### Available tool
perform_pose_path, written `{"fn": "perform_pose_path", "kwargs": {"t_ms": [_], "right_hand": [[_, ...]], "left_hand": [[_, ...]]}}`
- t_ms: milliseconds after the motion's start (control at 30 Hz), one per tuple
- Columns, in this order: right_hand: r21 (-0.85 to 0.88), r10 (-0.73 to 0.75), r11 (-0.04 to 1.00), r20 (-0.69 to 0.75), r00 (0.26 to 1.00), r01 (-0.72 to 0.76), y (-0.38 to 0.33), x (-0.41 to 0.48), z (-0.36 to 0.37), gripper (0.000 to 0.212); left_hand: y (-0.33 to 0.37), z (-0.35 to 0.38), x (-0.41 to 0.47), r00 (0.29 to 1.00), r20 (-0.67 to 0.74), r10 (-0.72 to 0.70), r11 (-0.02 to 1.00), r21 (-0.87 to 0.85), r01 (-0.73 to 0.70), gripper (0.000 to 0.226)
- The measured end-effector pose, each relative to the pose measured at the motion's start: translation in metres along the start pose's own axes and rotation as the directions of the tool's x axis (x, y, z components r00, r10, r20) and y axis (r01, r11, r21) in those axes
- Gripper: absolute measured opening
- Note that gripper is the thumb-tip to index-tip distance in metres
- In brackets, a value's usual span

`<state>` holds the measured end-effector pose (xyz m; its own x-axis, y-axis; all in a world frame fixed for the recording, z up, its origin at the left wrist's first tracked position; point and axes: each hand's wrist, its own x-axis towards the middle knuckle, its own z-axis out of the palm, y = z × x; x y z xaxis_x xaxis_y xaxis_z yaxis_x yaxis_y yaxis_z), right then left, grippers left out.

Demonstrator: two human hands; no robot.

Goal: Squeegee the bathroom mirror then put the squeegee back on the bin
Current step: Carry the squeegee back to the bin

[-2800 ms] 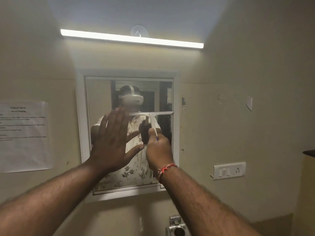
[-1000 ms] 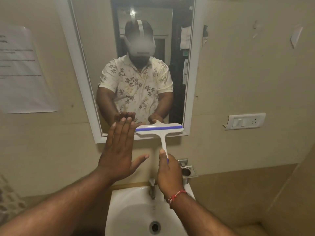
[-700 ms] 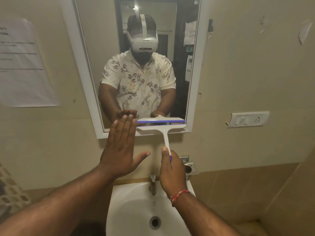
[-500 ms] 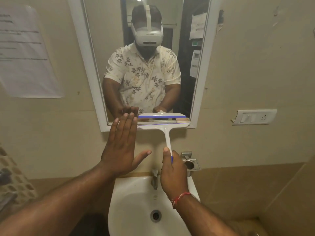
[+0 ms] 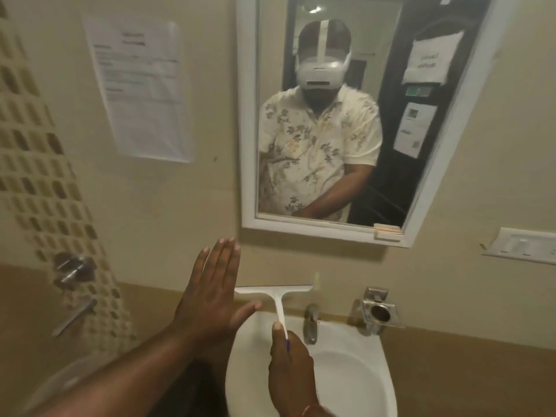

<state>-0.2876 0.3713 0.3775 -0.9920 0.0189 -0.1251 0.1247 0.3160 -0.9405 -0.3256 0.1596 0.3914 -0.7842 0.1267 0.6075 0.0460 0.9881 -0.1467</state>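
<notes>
Nearest the viewer, the person's right hand point(image 5: 290, 370) is closed around the lower end of the squeegee point(image 5: 276, 299), thumb laid along the handle, above the white sink point(image 5: 355, 374). Beside it, the left hand point(image 5: 210, 296) is open and holds nothing, fingers point(image 5: 224, 254) straight and together, thumb spread toward the squeegee's handle. The squeegee is white plastic and T-shaped: a slim tapering handle with a small blue tip at the grip, rising to a long, narrow crossbar held level. It sits below the mirror point(image 5: 328, 230), clear of the glass, over the back rim of the sink and left of the metal tap point(image 5: 310, 322).

Farther back on the wall hangs the white-framed mirror, reflecting a person in a floral shirt wearing a headset. A printed paper notice point(image 5: 141, 88) is stuck to the wall on its left.

Judging from this, the glass pass looks finished and the return to the bin is what remains. No bin can be made out clearly. The grip sits at the very end of a thin, possibly wet handle, so the top-heavy head could twist or slip out. A swing sideways could knock the crossbar against the tap.
</notes>
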Motion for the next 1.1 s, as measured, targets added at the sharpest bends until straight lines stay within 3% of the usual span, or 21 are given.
{"fn": "perform_pose_path", "kwargs": {"t_ms": [167,333,400,500,633,733,867,1100], "right_hand": [[-0.067,0.069,0.996,0.203,0.977,-0.056,0.001,-0.015,0.061,0.051],[-0.119,0.207,0.977,0.388,0.898,-0.174,0.014,-0.029,0.135,0.043],[-0.162,0.252,0.966,0.437,0.864,-0.200,0.026,-0.030,0.170,0.050],[-0.272,0.302,0.942,0.426,0.853,-0.198,0.064,-0.021,0.226,0.074],[-0.338,0.423,0.894,0.427,0.799,-0.294,0.106,-0.008,0.287,0.056],[-0.440,0.485,0.854,0.478,0.732,-0.279,0.144,0.008,0.334,0.057],[-0.469,0.596,0.785,0.394,0.700,-0.405,0.195,0.025,0.393,0.053],[-0.592,0.556,0.777,0.488,0.673,-0.214,0.273,0.058,0.471,0.053]], "left_hand": [[-0.052,0.005,-0.071,0.992,0.057,-0.114,0.989,0.103,0.108,0.114],[-0.105,0.016,-0.155,0.959,0.134,-0.250,0.966,0.098,0.239,0.117],[-0.124,0.026,-0.186,0.938,0.174,-0.300,0.951,0.125,0.281,0.117],[-0.143,0.045,-0.232,0.917,0.214,-0.336,0.939,0.155,0.307,0.116],[-0.162,0.078,-0.284,0.888,0.266,-0.376,0.925,0.158,0.344,0.115],[-0.174,0.112,-0.315,0.858,0.324,-0.399,0.917,0.150,0.370,0.115],[-0.186,0.159,-0.348,0.849,0.333,-0.410,0.912,0.150,0.381,0.114],[-0.202,0.242,-0.393,0.826,0.352,-0.439,0.898,0.137,0.419,0.114]]}}
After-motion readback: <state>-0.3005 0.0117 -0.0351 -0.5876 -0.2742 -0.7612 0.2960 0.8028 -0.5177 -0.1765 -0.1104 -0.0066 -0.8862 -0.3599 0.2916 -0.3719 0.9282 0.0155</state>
